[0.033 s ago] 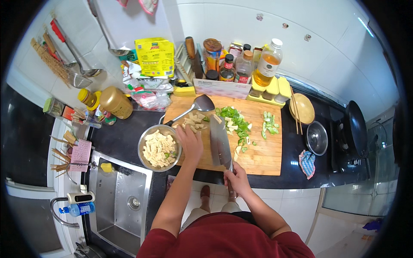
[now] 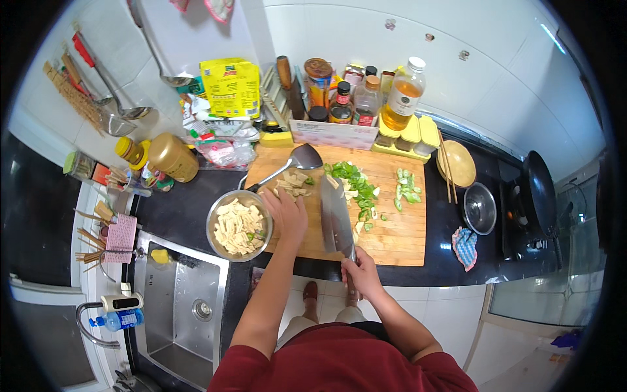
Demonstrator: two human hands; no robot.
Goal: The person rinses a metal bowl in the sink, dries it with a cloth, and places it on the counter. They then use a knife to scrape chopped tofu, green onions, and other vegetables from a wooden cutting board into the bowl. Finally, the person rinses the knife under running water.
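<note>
My right hand (image 2: 363,271) is closed round the handle of a cleaver (image 2: 335,215), whose broad blade is tilted over the middle of a wooden cutting board (image 2: 398,232). A pale strip sticks to the blade near its far end. My left hand (image 2: 287,215) reaches over the board's left part, fingers spread at a small pile of pale tofu-like strips (image 2: 294,181); its fingertips are partly hidden. Beside that hand, a steel bowl (image 2: 210,228) holds many such pale strips (image 2: 239,225). Chopped green peppers (image 2: 353,178) lie right of the blade, and more green slices (image 2: 407,188) farther right.
A spatula (image 2: 305,157) lies across the board's far left corner. Bottles (image 2: 403,95) and yellow-lidded seasoning boxes (image 2: 409,134) line the back. At right are a yellow bowl (image 2: 462,163) with chopsticks (image 2: 448,168), a steel bowl (image 2: 480,209) and a wok (image 2: 540,196). A sink (image 2: 186,313) is at left.
The whole view has shifted slightly to the left. My left hand has shifted very slightly at the strips; the cleaver keeps its place over the board.
</note>
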